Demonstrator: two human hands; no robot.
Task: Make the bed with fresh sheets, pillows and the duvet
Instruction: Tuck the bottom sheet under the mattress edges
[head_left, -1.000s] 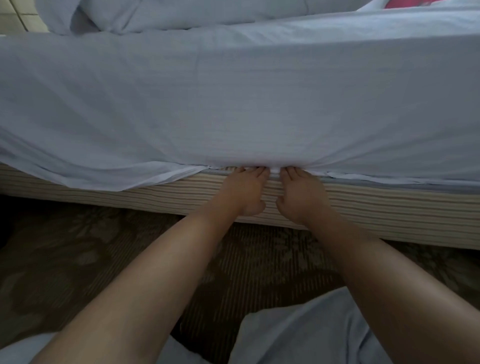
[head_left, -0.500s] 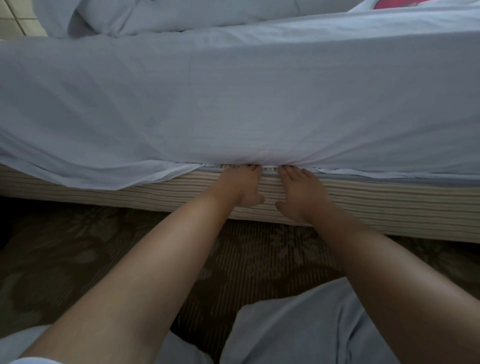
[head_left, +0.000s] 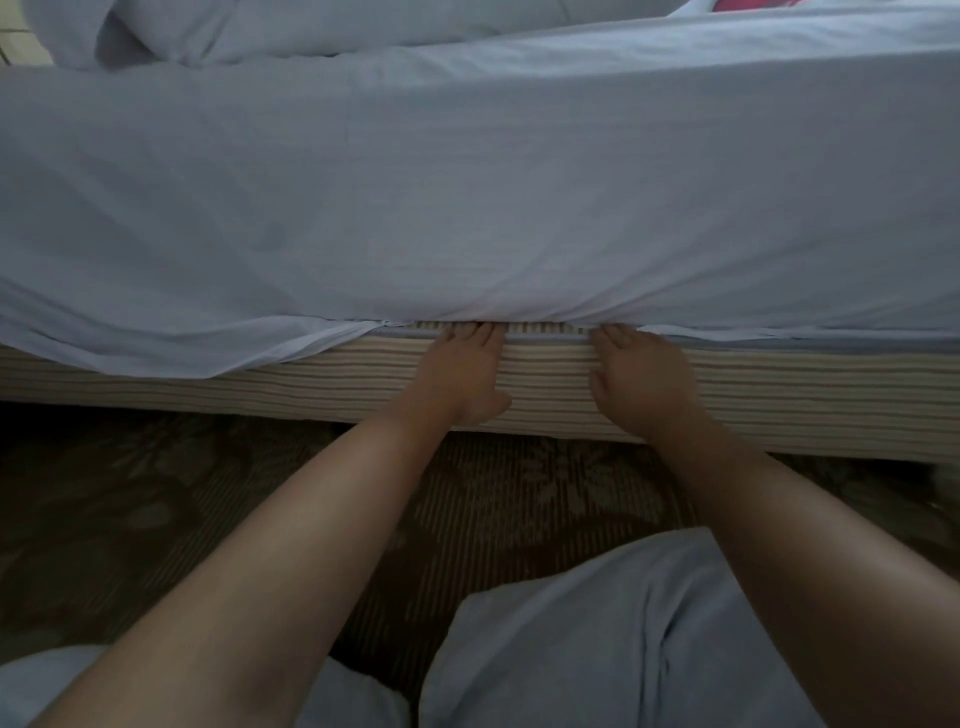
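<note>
Both our hands flat against the striped bed base (head_left: 779, 400), left hand (head_left: 457, 379) and right hand (head_left: 644, 384) apart, straight fingers reaching under the pale sheet (head_left: 467, 197) hem, sheet draped over the mattress side, loose at our left

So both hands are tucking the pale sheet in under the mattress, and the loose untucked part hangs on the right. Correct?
Not quite. In the head view the left hand and right hand tuck the sheet, but the loose part hangs on the left.

A bedroom is shown by a bed (head_left: 675, 415) covered with a pale sheet (head_left: 467, 182), bedding piled behind, and patterned carpet (head_left: 130, 509).
</note>
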